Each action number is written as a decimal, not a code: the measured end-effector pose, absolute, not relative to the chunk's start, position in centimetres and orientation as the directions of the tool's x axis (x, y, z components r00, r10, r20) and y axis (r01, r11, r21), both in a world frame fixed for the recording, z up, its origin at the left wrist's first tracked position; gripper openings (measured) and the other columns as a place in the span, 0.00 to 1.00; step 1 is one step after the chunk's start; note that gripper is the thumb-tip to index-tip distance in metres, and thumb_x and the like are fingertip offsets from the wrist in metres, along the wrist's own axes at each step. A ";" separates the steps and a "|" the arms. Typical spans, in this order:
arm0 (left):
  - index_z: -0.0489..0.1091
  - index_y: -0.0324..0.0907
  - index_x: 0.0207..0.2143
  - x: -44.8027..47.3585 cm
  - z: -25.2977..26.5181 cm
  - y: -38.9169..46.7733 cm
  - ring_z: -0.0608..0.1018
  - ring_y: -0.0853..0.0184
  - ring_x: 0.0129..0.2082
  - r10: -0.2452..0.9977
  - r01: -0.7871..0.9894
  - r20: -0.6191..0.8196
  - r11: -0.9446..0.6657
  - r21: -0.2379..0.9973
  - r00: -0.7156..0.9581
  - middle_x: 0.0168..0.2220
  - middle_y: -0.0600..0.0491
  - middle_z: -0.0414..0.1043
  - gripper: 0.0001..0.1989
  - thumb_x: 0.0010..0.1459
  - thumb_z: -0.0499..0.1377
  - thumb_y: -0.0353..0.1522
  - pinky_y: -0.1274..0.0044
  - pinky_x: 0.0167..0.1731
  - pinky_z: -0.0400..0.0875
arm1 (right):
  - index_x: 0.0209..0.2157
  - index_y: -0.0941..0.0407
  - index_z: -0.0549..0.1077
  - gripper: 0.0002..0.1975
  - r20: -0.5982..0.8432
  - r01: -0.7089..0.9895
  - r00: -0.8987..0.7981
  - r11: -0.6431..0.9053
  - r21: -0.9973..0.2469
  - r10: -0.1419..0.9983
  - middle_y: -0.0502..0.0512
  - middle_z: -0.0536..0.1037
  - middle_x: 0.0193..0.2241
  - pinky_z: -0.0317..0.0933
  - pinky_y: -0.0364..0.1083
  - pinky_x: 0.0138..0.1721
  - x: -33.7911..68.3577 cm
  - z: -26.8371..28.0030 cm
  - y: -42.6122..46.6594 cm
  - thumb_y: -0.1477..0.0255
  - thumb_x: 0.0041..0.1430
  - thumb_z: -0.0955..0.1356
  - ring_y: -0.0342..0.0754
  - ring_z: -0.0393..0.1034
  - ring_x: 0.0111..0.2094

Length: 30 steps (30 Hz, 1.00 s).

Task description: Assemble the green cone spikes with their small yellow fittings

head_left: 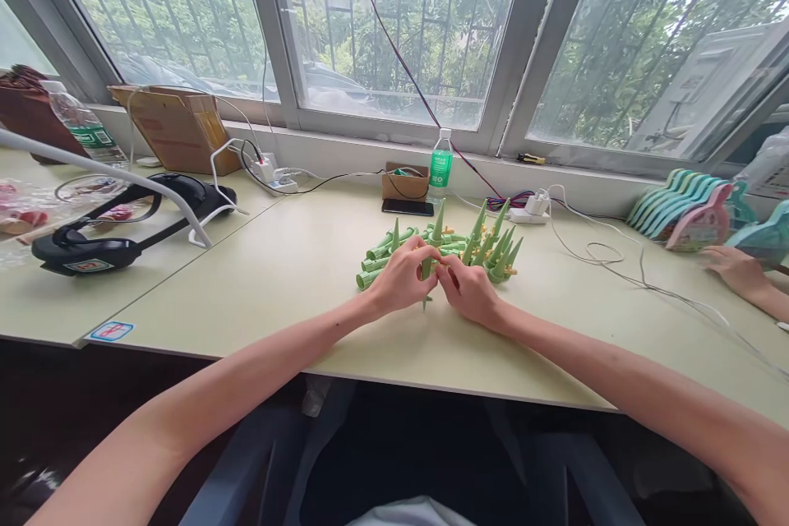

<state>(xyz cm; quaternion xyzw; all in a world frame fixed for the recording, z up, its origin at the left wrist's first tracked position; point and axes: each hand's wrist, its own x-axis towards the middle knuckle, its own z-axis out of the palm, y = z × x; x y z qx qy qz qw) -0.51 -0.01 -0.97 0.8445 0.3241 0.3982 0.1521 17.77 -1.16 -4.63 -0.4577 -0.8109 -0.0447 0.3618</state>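
Observation:
My left hand (pixel 399 278) is closed round a slim green pointed plastic piece (pixel 426 268), whose thin tip sticks out below the fingers. Against its side, my right hand (pixel 471 289) has thumb and fingers pinched together; what they grip is mostly hidden, with a small yellowish bit near the fingertips. Just behind both hands lies a pile of similar green plastic pieces (pixel 479 240), several with cone tips pointing up and small yellow parts. Green ridged tubes (pixel 372 265) lie at the left of the pile.
Behind the pile are a black phone (pixel 408 207), a small cardboard box (pixel 404 183) and a green-labelled bottle (pixel 440 167). A black headset (pixel 132 218) lies left. White cables (pixel 641 275) cross the right side. Another person's hand (pixel 740 271) is near pastel hangers (pixel 684 201).

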 end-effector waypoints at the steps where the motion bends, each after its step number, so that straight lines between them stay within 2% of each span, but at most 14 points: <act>1: 0.73 0.42 0.40 -0.5 -1.0 0.0 0.68 0.76 0.22 0.670 0.425 0.579 -0.743 0.518 0.466 0.40 0.53 0.66 0.09 0.56 0.59 0.26 0.76 0.29 0.71 | 0.41 0.57 0.70 0.16 0.641 0.770 -0.342 0.596 -0.227 0.687 0.49 0.70 0.18 0.49 0.43 0.23 17.8 -4.7 -0.9 0.65 0.71 0.55 0.44 0.61 0.17; 5: 0.73 0.41 0.40 -0.5 -1.0 0.1 0.69 0.76 0.23 0.668 0.426 0.591 -0.744 0.515 0.452 0.40 0.52 0.66 0.09 0.56 0.60 0.26 0.77 0.29 0.71 | 0.39 0.57 0.70 0.16 0.678 0.741 -0.421 0.659 -0.127 0.603 0.50 0.72 0.20 0.48 0.43 0.23 18.1 -4.8 -0.3 0.66 0.72 0.55 0.43 0.60 0.17; 9: 0.73 0.41 0.40 -0.5 -1.1 0.2 0.68 0.76 0.23 0.672 0.426 0.586 -0.740 0.520 0.452 0.39 0.53 0.66 0.10 0.55 0.60 0.25 0.76 0.29 0.72 | 0.37 0.57 0.70 0.17 0.668 0.739 -0.447 0.667 -0.100 0.595 0.51 0.72 0.20 0.46 0.43 0.23 18.3 -4.4 -0.2 0.66 0.72 0.54 0.42 0.60 0.18; 19: 0.72 0.43 0.40 -0.5 -1.0 0.2 0.68 0.77 0.22 0.678 0.429 0.585 -0.735 0.525 0.445 0.39 0.53 0.65 0.08 0.57 0.61 0.29 0.76 0.28 0.71 | 0.45 0.57 0.71 0.16 0.668 0.739 -0.364 0.638 -0.216 0.648 0.48 0.70 0.18 0.49 0.42 0.24 18.6 -4.2 -0.9 0.63 0.71 0.58 0.42 0.60 0.18; 30: 0.73 0.42 0.41 -0.5 -1.0 0.1 0.69 0.77 0.22 0.683 0.427 0.577 -0.731 0.533 0.449 0.39 0.53 0.66 0.09 0.56 0.61 0.26 0.77 0.27 0.72 | 0.47 0.58 0.71 0.15 0.685 0.730 -0.373 0.654 -0.200 0.626 0.49 0.73 0.19 0.49 0.42 0.24 18.4 -4.5 -0.9 0.65 0.72 0.58 0.43 0.62 0.17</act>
